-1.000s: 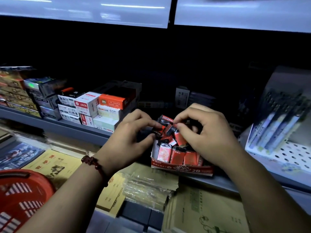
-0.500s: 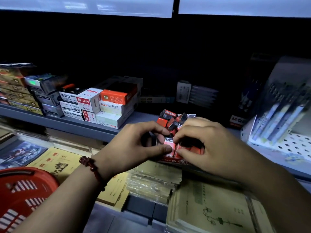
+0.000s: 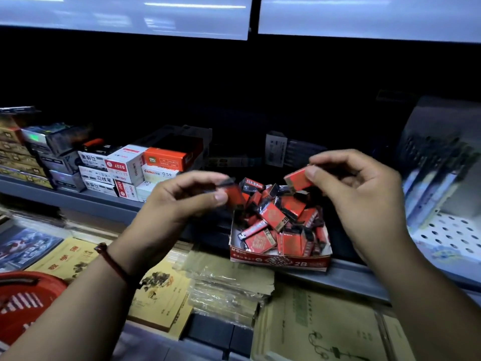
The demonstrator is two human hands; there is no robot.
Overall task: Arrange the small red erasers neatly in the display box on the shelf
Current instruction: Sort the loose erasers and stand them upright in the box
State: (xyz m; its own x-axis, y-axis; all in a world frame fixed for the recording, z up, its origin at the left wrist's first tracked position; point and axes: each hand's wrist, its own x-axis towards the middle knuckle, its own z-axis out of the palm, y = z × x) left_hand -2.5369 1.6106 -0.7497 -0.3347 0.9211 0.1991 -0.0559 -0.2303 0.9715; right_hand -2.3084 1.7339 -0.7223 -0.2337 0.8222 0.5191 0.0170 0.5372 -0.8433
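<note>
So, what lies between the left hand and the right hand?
In the head view, the heap of red erasers in the display box shows between the left hand and the right hand.

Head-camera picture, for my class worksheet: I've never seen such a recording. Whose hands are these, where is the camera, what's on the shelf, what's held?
No machine here: a person wears a camera on the head, looking forward and down at their own hands. The left hand pinches a small red eraser, blurred; the right hand pinches a second eraser. Below and between them a display box sits on the shelf, holding a jumbled pile of erasers. Stationery boxes stand further left; notebooks and a red basket lie lower down.
</note>
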